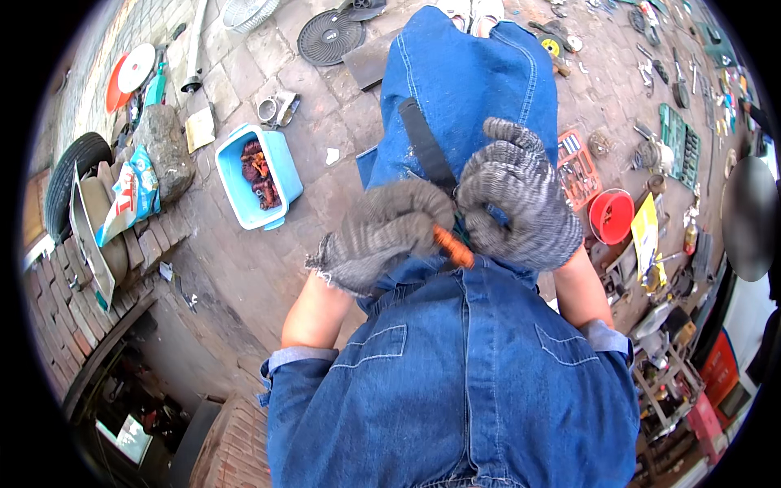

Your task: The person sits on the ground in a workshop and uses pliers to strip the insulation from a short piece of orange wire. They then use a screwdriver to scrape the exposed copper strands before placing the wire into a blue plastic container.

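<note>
Both my hands wear grey knitted gloves and meet in front of my denim overalls. My left hand [390, 235] is curled and slightly blurred, with an orange ridged piece [453, 246] sticking out below its fingers. Close beside it, my right hand [518, 195] has its fingers bent inward; what it may grip is hidden. A bit of something dark green shows between the gloves. A flat black strip [427, 143] lies over my lap and runs up to the hands. To the left, a light blue plastic tub [293, 177] contains dark red and orange wire coils [260, 174].
A red bucket [611, 216] with orange bits, an orange tool case [578, 168] and a green socket set case [679, 143] lie right. A black fan grille [331, 38], metal housing [277, 110], stone block [163, 152] and tyre [70, 183] lie left. A person is at the right edge.
</note>
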